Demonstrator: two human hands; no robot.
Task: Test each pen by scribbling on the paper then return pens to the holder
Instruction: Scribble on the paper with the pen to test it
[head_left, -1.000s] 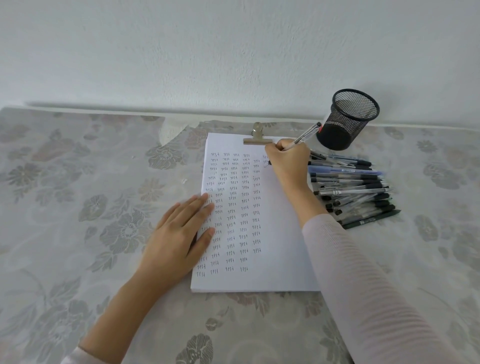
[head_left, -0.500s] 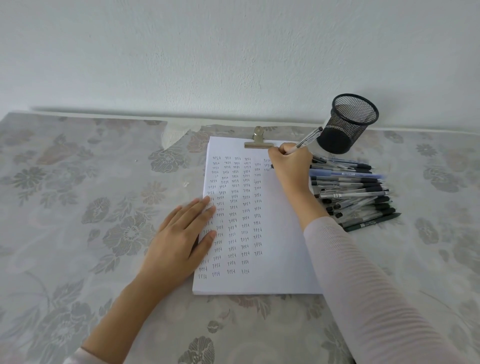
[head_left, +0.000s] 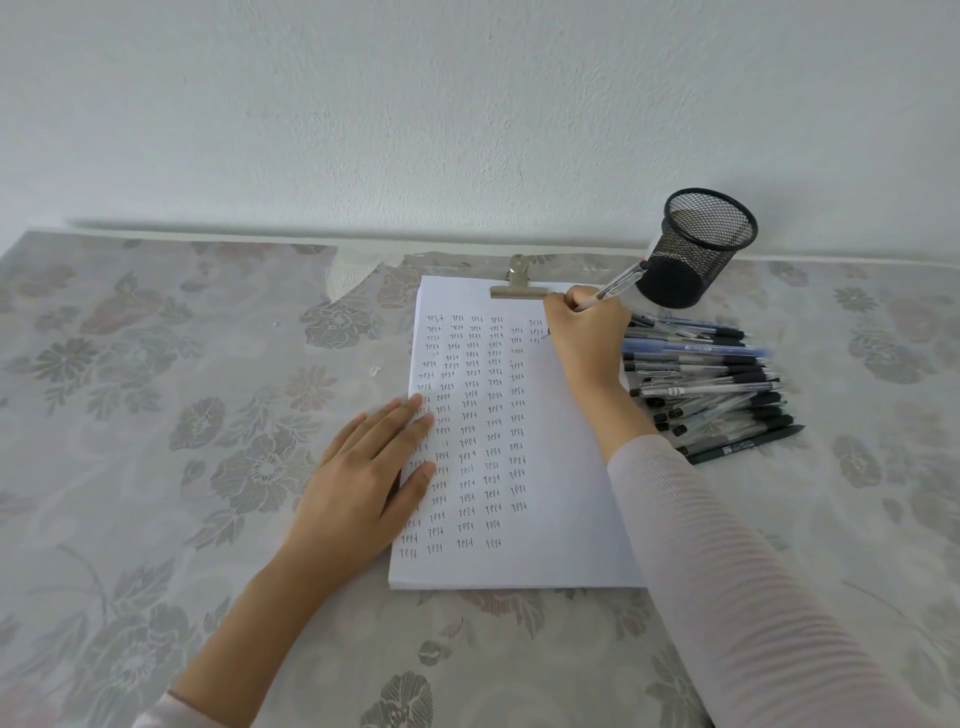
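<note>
A white stack of paper (head_left: 561, 493), held by a metal clip (head_left: 518, 287) at its top, carries several columns of small handwritten "test" marks. My right hand (head_left: 589, 338) grips a clear pen (head_left: 618, 283) with its tip on the paper's upper right, beside the newest marks. My left hand (head_left: 363, 483) lies flat, fingers straight, pressing on the paper's left edge. A pile of several pens (head_left: 711, 384) lies just right of the paper. The black mesh holder (head_left: 696, 249) stands behind the pile, and no pens show in it.
Everything rests on a table with a grey floral cloth (head_left: 182, 467). A white wall (head_left: 467, 104) runs close behind the clip and the holder. My right forearm in a pale pink sleeve (head_left: 727, 571) crosses the paper's lower right corner.
My right hand has stayed at the paper's top right with small writing movements of the pen. My left hand has kept its place. The view has shifted slightly.
</note>
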